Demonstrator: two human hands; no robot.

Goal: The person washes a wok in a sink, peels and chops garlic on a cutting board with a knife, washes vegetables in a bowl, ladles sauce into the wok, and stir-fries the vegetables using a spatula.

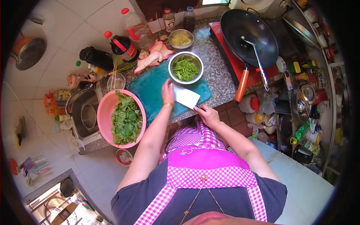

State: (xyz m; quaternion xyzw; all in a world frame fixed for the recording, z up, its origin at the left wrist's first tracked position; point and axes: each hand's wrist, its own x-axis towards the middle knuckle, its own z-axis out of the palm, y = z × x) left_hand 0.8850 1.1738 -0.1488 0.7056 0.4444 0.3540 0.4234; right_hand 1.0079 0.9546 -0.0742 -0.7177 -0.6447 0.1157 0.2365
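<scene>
My right hand [209,116] is wrapped around the handle of a cleaver. Its broad pale blade [186,96] lies over the right part of a green cutting board [148,95]. At the far left end of the blade is my left hand [167,92], fingers stretched out and pointing away from me, close against the metal. Whether anything tiny is between the fingers and the blade is hidden. Just beyond both hands, a steel bowl [201,71] of cut green stalks [185,69] rests on the board.
To the left, a pink basin [102,119] of leafy greens [127,122] stands beside the sink [77,116]. Behind the board are a small bowl of yellowish pieces [180,39], a crumpled pink-edged bag [153,57] and bottles [138,30]. A wok [249,37] sits on the red cooktop [232,63], its handle jutting out.
</scene>
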